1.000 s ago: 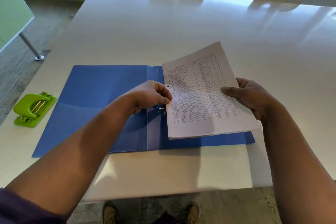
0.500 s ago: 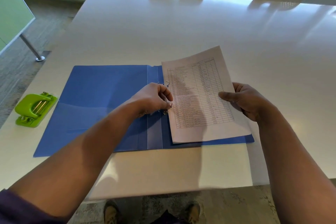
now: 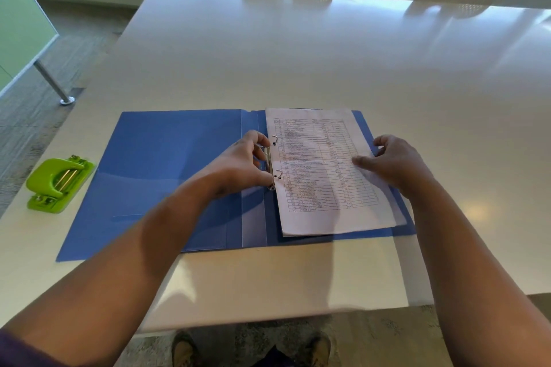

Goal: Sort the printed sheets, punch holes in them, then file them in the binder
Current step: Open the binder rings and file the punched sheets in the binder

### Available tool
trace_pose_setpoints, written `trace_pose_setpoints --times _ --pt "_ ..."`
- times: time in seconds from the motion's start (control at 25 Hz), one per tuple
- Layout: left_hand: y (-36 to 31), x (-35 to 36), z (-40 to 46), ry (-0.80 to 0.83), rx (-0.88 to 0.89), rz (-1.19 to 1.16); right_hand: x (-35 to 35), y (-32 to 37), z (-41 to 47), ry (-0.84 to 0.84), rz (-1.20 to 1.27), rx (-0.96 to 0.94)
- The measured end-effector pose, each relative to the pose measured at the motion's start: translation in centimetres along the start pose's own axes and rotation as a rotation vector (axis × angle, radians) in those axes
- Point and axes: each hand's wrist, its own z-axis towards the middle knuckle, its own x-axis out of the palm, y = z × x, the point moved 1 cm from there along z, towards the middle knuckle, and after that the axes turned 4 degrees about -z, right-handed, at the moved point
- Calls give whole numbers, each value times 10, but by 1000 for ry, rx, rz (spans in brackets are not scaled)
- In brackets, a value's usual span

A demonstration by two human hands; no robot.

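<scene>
The white table [image 3: 328, 68] carries everything, and the open blue binder [image 3: 167, 176] lies flat on it under both hands, front cover spread out to the left of the left hand. The stack of printed sheets [image 3: 322, 188] lies on the binder's right half, between the two hands, its left edge threaded onto the two metal rings [image 3: 275, 158], whose prongs stand open above the paper. From that, sorting and punching look finished, and the filing itself is nearly so: the sheets sit on the rings and appear squared to the cover.

The green hole punch [image 3: 56, 185] rests on the table well to the left of the left hand, beyond the binder's edge, untouched.

The left hand [image 3: 241, 164] curls its fingers round the ring mechanism at the spine, thumb and fingertips on the metal just beside the sheets' left edge; it grips the clasp. The right hand [image 3: 396, 161] rests on the right edge of the stack, fingers loosely bent and pressing the paper down, with no sheet pinched that I can make out.

What seems left, by my reading, is to snap the rings closed and fold the cover over. No loose sheets show elsewhere on the table.
</scene>
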Motion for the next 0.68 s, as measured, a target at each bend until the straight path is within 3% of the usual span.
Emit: trace_pose_setpoints --times 0.08,0.16,0.36,0.68 --pt "2 -5 -2 -17 5 3 5 9 -7 -154 -181 -88" --pt "5 -8 -5 -30 25 2 17 28 -21 -290 -159 -222" --pt "15 -2 -13 -54 174 143 65 78 -70 -149 57 -538" --pt "48 15 -24 -310 343 103 98 82 -83 -200 40 -461"
